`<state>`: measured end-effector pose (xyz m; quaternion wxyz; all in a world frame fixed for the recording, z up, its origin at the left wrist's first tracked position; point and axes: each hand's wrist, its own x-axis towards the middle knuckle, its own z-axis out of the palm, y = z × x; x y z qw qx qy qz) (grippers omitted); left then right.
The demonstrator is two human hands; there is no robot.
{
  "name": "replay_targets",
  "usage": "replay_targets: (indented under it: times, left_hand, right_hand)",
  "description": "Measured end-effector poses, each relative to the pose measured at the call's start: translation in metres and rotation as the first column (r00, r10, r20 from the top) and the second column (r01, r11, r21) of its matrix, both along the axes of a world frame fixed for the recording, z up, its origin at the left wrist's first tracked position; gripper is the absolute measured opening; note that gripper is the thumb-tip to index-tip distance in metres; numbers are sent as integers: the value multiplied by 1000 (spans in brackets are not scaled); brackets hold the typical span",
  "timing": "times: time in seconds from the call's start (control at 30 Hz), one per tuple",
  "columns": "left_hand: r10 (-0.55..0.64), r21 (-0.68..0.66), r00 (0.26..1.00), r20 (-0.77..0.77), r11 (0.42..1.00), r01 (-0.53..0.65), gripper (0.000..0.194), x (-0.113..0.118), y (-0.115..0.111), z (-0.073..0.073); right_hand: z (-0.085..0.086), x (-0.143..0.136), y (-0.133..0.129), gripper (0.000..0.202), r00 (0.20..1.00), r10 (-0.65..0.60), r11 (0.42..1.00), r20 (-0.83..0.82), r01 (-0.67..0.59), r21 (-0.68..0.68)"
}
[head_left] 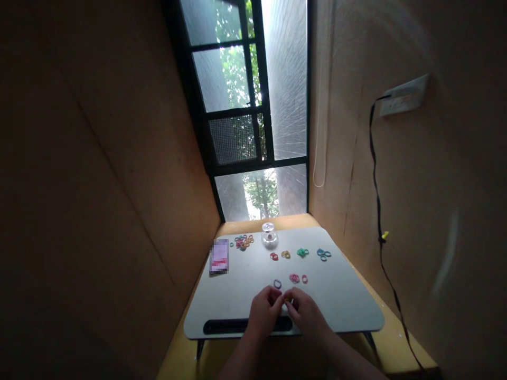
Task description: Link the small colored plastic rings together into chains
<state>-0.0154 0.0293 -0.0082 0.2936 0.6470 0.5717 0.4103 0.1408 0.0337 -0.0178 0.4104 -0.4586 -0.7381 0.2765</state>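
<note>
Left forearm [243,351] and right forearm [346,351] come in nearest the camera and reach over the near edge of a white table [222,298], the left one across its dark slot [224,326]. The left hand [262,310] and right hand [307,310] meet with their fingertips almost touching. Between them is a small yellow-orange band [288,300], low over the table; the right thumb and forefinger seem to pinch it. Left fingers are bent in close beside it, but whether they grip it too, I cannot tell.

A slack or uneven pinch could let the band slip or spring off. If it flew forward, it might land among the pink bands [294,278] or by the purple band [274,284], just beyond the fingers. A careless sweep of the knuckles could also nudge that purple band.

The band's long axis seems to run roughly side to side, from one hand toward the other, though the fingers hide most of it; which way its opening faces is unclear.

Farther back, red bands [274,256], yellow bands [285,254], green bands [302,253] and blue bands [324,258] lie in separate clusters, with a clear jar [270,243] upright behind and a mixed heap [243,243] to its left.
</note>
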Motion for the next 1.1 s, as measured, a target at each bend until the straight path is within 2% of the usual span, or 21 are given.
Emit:
replay_targets:
  times: [0.27,0.57,0.8,1.1]
  left_hand:
    - [-42,3,997,72,999,41,15,-3,-2,-3]
    - [-48,11,996,75,999,47,17,-3,-4,0]
    - [-141,-3,976,166,990,144,18,-7,-4,-1]
    - [-74,8,994,82,997,74,19,-7,-4,-3]
  right_hand:
    - [0,1,0,13,1000,19,1000,-25,-19,-16]
    - [2,1,-1,12,1000,-3,1000,-13,3,-15]
    - [1,1,0,13,1000,7,999,-18,-8,-39]
    - [0,3,1,17,999,44,998,-28,-46,-52]
